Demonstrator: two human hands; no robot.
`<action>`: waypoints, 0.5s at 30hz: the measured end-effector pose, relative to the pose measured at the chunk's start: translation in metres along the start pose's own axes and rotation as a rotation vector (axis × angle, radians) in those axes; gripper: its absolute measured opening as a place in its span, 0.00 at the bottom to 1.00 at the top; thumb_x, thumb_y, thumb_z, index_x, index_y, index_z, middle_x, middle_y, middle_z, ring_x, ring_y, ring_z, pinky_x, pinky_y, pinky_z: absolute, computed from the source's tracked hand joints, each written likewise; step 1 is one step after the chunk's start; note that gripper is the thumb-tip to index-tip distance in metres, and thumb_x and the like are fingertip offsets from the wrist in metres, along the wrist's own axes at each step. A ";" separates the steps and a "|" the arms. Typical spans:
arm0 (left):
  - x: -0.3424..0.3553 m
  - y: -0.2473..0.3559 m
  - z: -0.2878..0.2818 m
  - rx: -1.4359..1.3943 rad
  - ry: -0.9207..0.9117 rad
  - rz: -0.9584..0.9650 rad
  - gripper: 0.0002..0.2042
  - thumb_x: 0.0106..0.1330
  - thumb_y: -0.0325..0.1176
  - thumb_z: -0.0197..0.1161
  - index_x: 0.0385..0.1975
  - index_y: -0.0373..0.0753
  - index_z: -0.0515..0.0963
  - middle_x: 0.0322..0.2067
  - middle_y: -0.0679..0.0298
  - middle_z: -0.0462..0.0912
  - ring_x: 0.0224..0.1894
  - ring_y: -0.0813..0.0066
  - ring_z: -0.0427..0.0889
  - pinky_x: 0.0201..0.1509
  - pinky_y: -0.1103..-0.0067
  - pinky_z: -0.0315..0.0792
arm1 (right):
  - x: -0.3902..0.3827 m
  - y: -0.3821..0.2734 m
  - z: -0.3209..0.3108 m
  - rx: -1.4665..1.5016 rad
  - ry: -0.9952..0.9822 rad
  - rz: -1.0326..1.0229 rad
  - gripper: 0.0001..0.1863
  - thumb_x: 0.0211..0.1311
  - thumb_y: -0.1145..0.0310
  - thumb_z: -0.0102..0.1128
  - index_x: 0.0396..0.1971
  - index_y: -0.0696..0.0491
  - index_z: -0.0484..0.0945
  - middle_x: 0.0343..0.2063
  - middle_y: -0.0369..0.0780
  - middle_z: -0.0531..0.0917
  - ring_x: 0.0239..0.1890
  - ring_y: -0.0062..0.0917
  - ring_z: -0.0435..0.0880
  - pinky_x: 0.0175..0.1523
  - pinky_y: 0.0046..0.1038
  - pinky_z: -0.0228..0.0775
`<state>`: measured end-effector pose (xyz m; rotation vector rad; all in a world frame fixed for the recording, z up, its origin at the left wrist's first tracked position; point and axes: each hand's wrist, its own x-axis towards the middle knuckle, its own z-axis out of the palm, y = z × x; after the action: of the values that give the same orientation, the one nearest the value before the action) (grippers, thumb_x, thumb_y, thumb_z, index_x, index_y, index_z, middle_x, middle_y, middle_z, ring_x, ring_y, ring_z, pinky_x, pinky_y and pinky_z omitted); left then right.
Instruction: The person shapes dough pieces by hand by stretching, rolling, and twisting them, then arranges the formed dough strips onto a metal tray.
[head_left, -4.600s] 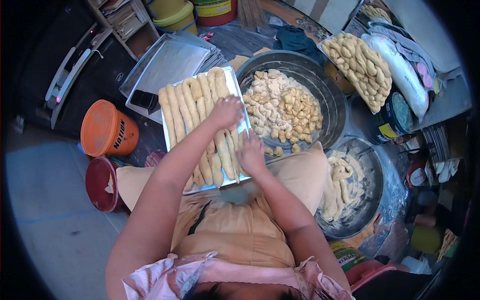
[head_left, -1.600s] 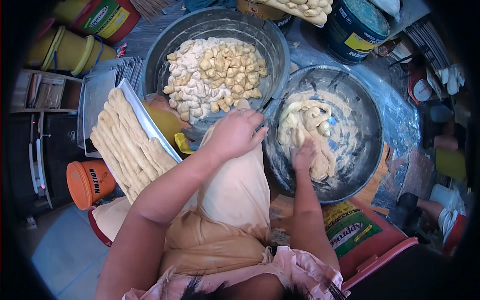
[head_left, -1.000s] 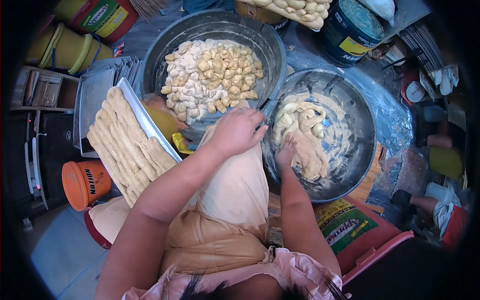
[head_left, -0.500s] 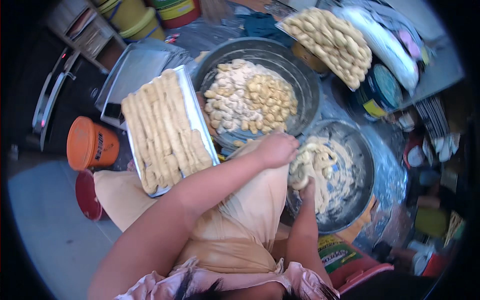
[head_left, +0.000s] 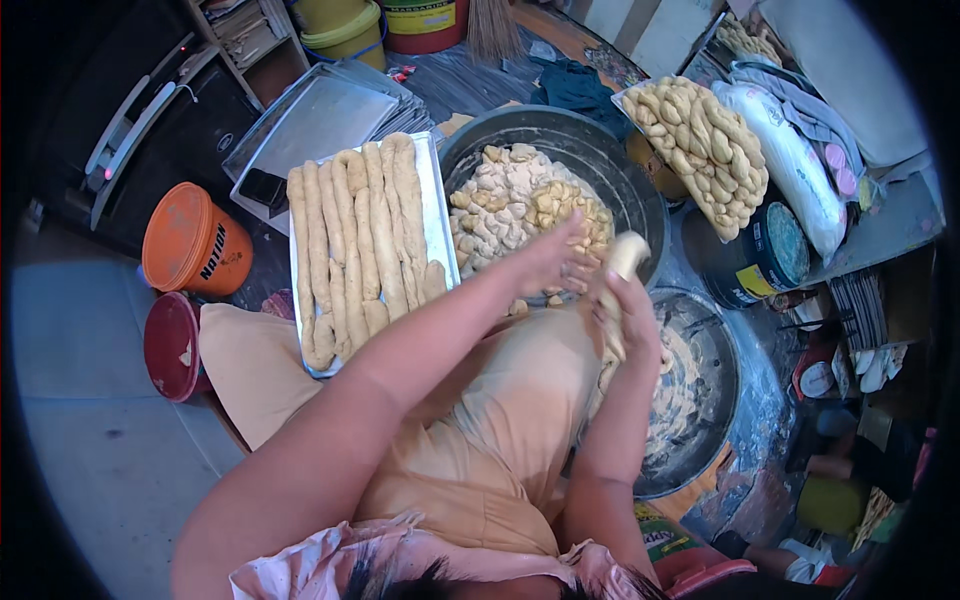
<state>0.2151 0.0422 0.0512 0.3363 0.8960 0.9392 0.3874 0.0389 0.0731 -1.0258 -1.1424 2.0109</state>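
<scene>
My right hand [head_left: 636, 308] is closed around a pale, twisted dough rope [head_left: 628, 255] and holds it upright, its lower end hanging toward my lap. Close by on the left, my left hand [head_left: 556, 262] is open with its fingers apart, near the rope. Beyond the hands, a large dark basin [head_left: 640, 190] holds many floury and yellowish dough lumps [head_left: 520, 190]. Below my right hand is a second dark basin [head_left: 722, 400], streaked with flour and dough. On a metal tray [head_left: 440, 215] to the left lie several long dough ropes [head_left: 345, 240] side by side.
Braided dough [head_left: 695, 150] covers a tray at the far right, by a dark tub [head_left: 785, 245] and a white sack [head_left: 790, 150]. At left stand an orange bucket [head_left: 195, 240] and a red container [head_left: 172, 345]. Stacked empty trays [head_left: 320, 125] lie behind the dough ropes.
My right hand has lifted the dough rope up out of the smaller basin. My left hand has opened and sits a little higher. The view has shifted slightly.
</scene>
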 end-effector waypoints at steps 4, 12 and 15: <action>0.019 0.074 -0.090 -0.214 0.030 0.217 0.30 0.59 0.51 0.58 0.56 0.44 0.55 0.37 0.52 0.73 0.32 0.64 0.78 0.33 0.70 0.76 | 0.067 -0.001 0.106 -0.122 -0.184 0.043 0.25 0.54 0.60 0.60 0.50 0.54 0.64 0.23 0.33 0.73 0.15 0.14 0.69 0.17 0.16 0.61; -0.003 0.140 -0.236 0.507 0.721 0.592 0.42 0.58 0.28 0.60 0.65 0.54 0.37 0.39 0.52 0.73 0.31 0.62 0.78 0.35 0.67 0.75 | 0.153 0.121 0.171 -0.227 -0.128 0.061 0.24 0.57 0.68 0.57 0.54 0.54 0.63 0.27 0.38 0.75 0.22 0.20 0.73 0.22 0.22 0.68; -0.006 0.135 -0.256 1.362 0.814 0.579 0.37 0.54 0.32 0.63 0.64 0.51 0.51 0.44 0.48 0.71 0.40 0.55 0.77 0.48 0.66 0.70 | 0.169 0.150 0.158 -0.392 -0.130 -0.096 0.23 0.53 0.67 0.59 0.50 0.56 0.69 0.34 0.48 0.79 0.31 0.32 0.80 0.31 0.30 0.73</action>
<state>-0.0618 0.0845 -0.0194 1.4968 2.2236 0.8426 0.1475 0.0391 -0.0625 -1.0114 -1.6700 1.8397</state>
